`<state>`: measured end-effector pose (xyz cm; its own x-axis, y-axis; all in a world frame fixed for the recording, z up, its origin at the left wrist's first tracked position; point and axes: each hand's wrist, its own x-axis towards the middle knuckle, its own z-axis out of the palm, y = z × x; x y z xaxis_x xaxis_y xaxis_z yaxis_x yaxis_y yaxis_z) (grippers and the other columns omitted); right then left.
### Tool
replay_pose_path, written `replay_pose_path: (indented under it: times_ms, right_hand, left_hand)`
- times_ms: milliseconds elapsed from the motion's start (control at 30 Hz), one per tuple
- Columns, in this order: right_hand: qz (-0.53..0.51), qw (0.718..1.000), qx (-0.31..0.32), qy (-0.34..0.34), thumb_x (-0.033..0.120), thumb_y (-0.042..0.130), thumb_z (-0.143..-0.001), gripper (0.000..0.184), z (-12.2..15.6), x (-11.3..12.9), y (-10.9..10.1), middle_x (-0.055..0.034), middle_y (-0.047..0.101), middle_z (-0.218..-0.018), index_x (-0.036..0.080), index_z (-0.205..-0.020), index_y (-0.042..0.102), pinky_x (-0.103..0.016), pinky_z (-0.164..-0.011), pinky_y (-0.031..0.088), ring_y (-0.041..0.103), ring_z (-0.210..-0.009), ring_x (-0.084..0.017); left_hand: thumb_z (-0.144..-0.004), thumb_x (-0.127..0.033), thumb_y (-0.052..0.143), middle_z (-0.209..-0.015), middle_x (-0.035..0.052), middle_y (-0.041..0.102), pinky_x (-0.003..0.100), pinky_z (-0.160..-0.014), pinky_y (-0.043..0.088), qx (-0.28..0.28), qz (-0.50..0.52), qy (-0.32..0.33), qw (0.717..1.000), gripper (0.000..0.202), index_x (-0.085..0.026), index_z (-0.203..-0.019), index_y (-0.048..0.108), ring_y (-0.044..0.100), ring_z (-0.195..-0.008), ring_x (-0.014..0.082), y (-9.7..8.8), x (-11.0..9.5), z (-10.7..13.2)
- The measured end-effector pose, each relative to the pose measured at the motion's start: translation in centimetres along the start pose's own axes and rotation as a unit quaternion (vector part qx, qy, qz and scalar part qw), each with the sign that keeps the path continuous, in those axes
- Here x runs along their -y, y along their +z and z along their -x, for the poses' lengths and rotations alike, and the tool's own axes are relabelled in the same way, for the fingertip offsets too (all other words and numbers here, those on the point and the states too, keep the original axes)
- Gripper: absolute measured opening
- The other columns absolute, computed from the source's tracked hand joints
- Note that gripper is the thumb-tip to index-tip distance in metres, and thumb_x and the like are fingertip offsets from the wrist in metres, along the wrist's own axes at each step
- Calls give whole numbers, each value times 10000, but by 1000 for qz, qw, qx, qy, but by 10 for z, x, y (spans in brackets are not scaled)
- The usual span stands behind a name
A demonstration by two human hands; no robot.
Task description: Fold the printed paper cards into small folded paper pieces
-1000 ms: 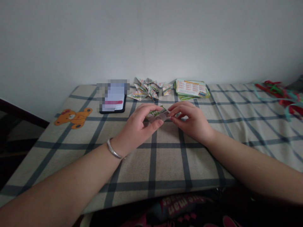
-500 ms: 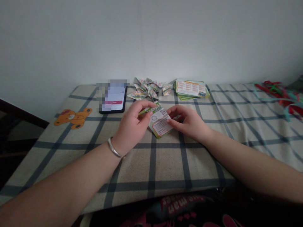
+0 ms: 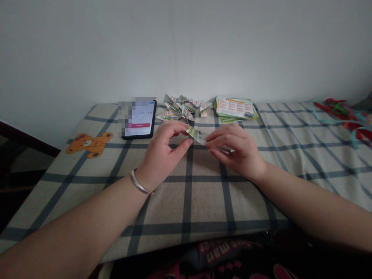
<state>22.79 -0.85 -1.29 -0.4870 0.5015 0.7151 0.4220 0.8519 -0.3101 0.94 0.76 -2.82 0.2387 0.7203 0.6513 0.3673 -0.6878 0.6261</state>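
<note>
A small piece of printed paper (image 3: pixel 198 136), green and white, is pinched in my right hand (image 3: pixel 236 149). It is tilted, and its right part is hidden behind the fingers. My left hand (image 3: pixel 165 145), with a silver bangle at the wrist, is at the paper's left end. There the index fingertip meets or nearly meets the green corner, and the thumb is held apart below it. Beyond my hands lie several folded paper pieces (image 3: pixel 181 108) in a loose cluster. To their right is a stack of printed leaflets (image 3: pixel 235 108).
A phone (image 3: pixel 142 120) with a lit screen lies at the back left. An orange bear figure (image 3: pixel 90 145) is near the left edge of the checked tablecloth (image 3: pixel 162 209). Red, green and teal strips (image 3: pixel 345 118) lie at the far right. A wall (image 3: pixel 186 50) rises behind the table.
The paper has turned from showing its printed face to a narrow, tilted view, and shifted toward my right hand. My left thumb has come away from the paper.
</note>
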Motion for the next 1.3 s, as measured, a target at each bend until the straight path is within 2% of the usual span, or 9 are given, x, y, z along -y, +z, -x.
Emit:
replay_pose_path:
  times_ms: [100, 267, 433, 533, 700, 767, 867, 1067, 1300]
  right_hand:
    - [12, 999, 35, -3, 244, 652, -868, 54, 1, -5, 3, -41, 706, -922, 246, -914, 680, -345, -776, 500, 641, -868, -180]
    - [-5, 995, 99, 33, 294, 648, -877, 109, 5, -10, 9, -43, 685, -858, 216, -925, 709, -300, -709, 498, 625, -808, -163]
    - [-34, 979, 203, 8, 278, 643, -877, 118, 5, -11, 12, -32, 702, -970, 219, -963, 699, -296, -819, 494, 638, -905, -156]
    - [-37, 970, 240, -1, 219, 628, -868, 130, 4, -9, 11, -19, 699, -1030, 224, -990, 672, -312, -901, 469, 626, -978, -159]
    - [73, 966, 229, 93, 108, 637, -724, 312, 5, -6, -4, -49, 672, -940, 178, -1027, 604, -305, -742, 479, 617, -849, -189]
    - [99, 962, 229, 111, 119, 634, -726, 280, 5, -9, -11, -51, 672, -927, 187, -996, 610, -304, -724, 473, 615, -833, -193]
    - [59, 960, 255, 94, 123, 597, -802, 150, 5, -15, -17, -35, 685, -891, 202, -921, 642, -294, -747, 472, 623, -834, -176]
    - [18, 975, 215, 49, 190, 594, -888, 79, 6, -16, -8, -30, 695, -875, 200, -922, 664, -274, -730, 470, 626, -809, -151]
    - [-55, 989, 95, 101, 184, 636, -859, 42, 4, -9, -2, -40, 651, -847, 191, -832, 668, -235, -600, 466, 598, -748, -132]
  left_hand:
    - [-863, -255, 620, -972, 43, 599, 301, -833, 509, 7, -20, -1, 1000, 83, -195, -899, 575, 584, -946, 167, 0, 2, 0]
    - [-865, -343, 609, -814, 0, 625, 281, -693, 494, 82, -17, -95, 992, 170, -188, -924, 576, 598, -741, 143, 4, 11, 3]
    - [-818, -223, 585, -775, 16, 641, 328, -736, 446, 158, -154, -78, 972, 56, -182, -791, 610, 574, -810, 195, 4, 6, 1]
    - [-784, -181, 593, -782, 23, 638, 336, -755, 432, 166, -183, -69, 966, 21, -178, -778, 613, 563, -839, 208, 3, 3, 0]
    - [-808, -191, 580, -785, 23, 610, 313, -715, 421, 161, -176, -80, 968, 43, -174, -774, 601, 557, -799, 189, 0, 6, 0]
    - [-824, -213, 579, -779, 20, 603, 299, -681, 413, 161, -175, -87, 968, 64, -175, -776, 599, 554, -775, 180, -1, 6, 1]
    - [-838, -238, 582, -784, 20, 614, 291, -669, 412, 163, -178, -92, 966, 83, -178, -790, 613, 563, -772, 178, -2, 6, 1]
    - [-864, -273, 577, -844, 11, 684, 282, -693, 466, 152, -111, -106, 976, 99, -191, -864, 631, 632, -794, 168, 0, 9, 2]
    - [-878, -299, 569, -813, 2, 698, 234, -635, 505, 127, -2, -117, 985, 122, -188, -904, 615, 653, -709, 132, 2, 3, 3]
